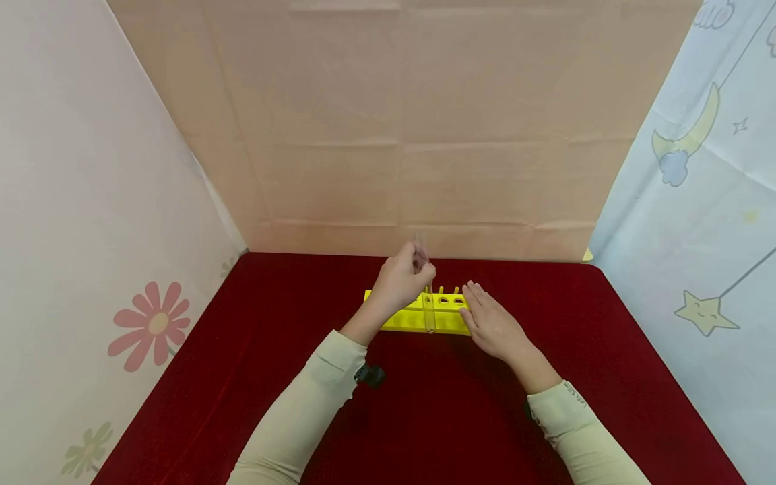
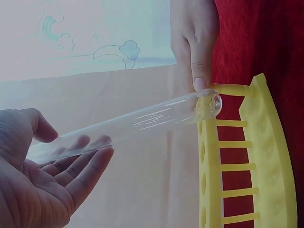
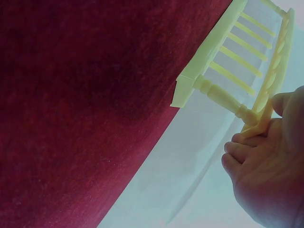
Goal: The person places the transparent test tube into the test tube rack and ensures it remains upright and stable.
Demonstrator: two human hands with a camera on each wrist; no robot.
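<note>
My left hand holds a clear test tube between thumb and fingers, its rounded closed end pointing down. In the head view the tube overlaps a yellow test tube rack; whether the two touch I cannot tell. The left wrist view shows the tube lying across the fingers. At the rack's right end, my right hand grips the upper board. The right wrist view has the thumb on one face of the rack and the fingers under the end. My left hand hides part of the rack's left side.
The rack stands on a red cloth-covered table, toward the back. A tan backdrop rises behind it. Patterned white sheets hang on the left and right. Upright pegs stick up along the rack's rear.
</note>
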